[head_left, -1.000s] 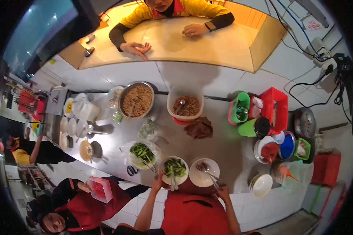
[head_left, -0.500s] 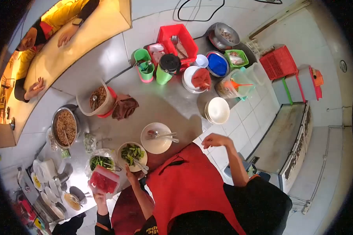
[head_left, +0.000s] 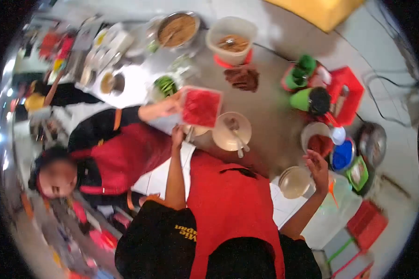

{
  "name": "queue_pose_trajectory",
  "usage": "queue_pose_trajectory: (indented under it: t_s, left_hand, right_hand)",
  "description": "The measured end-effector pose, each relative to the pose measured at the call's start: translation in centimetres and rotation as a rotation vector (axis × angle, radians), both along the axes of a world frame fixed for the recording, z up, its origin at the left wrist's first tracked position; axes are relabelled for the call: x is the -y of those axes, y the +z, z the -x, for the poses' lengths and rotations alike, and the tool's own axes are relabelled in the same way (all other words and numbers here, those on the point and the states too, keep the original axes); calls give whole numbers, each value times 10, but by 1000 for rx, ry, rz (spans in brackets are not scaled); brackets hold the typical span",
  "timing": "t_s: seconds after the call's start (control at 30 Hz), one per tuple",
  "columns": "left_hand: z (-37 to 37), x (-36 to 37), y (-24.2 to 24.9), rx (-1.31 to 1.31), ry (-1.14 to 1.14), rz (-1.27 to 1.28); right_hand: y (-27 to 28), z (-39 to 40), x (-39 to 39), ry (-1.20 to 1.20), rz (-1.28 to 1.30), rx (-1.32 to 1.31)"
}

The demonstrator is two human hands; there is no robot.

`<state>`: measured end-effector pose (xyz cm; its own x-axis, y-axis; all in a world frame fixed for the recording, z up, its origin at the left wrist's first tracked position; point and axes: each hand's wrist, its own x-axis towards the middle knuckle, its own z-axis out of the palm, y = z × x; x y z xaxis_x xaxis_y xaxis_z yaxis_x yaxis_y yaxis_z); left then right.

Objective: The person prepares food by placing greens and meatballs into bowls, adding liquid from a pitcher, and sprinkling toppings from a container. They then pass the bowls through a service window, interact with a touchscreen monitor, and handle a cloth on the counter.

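My left hand (head_left: 177, 136) holds the edge of a pale bowl (head_left: 199, 131), most of which is hidden under a clear tub of red contents (head_left: 200, 108). A co-worker's hand (head_left: 172, 105) holds that tub from the left. Beside it, a larger cream bowl (head_left: 222, 135) stands on the metal table with a spoon and fork (head_left: 239, 142) in it. My right hand (head_left: 316, 166) is raised on the right with its fingers apart and nothing in it, near a stack of pale bowls (head_left: 294, 182).
A co-worker in a red apron (head_left: 125, 158) leans in at the left. Behind are leafy greens (head_left: 165, 86), a brown cloth (head_left: 242, 79), a tub of brown food (head_left: 232, 43) and a metal bowl (head_left: 177, 30). Green cups (head_left: 300, 74) and a red basket (head_left: 348, 95) stand right.
The view has swung left, bringing the co-worker's body and head into sight. The co-worker's red tub now covers most of the bowl at my left hand. My right hand's fingers have spread and point upward.
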<state>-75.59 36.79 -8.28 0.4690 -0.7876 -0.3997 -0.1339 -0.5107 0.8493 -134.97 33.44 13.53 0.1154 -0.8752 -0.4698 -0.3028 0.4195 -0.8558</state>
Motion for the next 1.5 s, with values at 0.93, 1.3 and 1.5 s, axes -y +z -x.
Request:
queue_pose_trajectory:
  t_s: [0.93,1.3,1.5]
  left_hand:
    - [17,10,33,-268,194,-51]
    - [6,9,27,-196,97,-29]
    - [10,11,61,-291,77,-89]
  right_hand:
    - [-67,-265,47,40,-337,607]
    - [-74,-281,27,74,-55,611]
    - [-72,-264,5,224,-98,373]
